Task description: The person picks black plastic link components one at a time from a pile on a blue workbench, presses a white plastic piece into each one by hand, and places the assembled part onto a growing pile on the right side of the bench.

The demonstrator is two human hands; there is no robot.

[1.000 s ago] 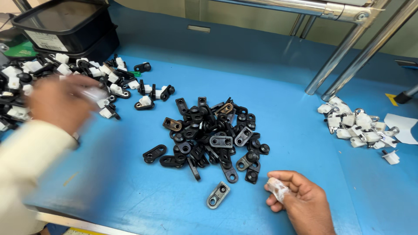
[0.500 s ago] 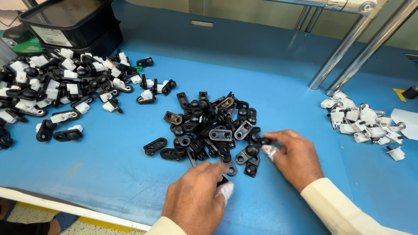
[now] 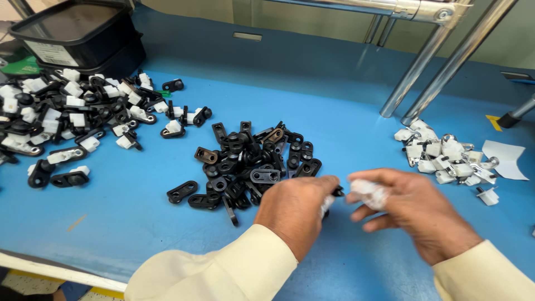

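Blue bench [image 3: 345, 111]; black clips [image 3: 245, 161] centre; white clips [image 3: 446, 156] right.

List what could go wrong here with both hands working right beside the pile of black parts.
1. The left hand rests against the edge of the black parts pile; a sweep could scatter loose pieces across the blue table.
2. The small white piece in the right hand is pinched only at the fingertips and looks blurred; it might slip.
3. Stray black parts could drift toward the finished black-and-white pile and mix.
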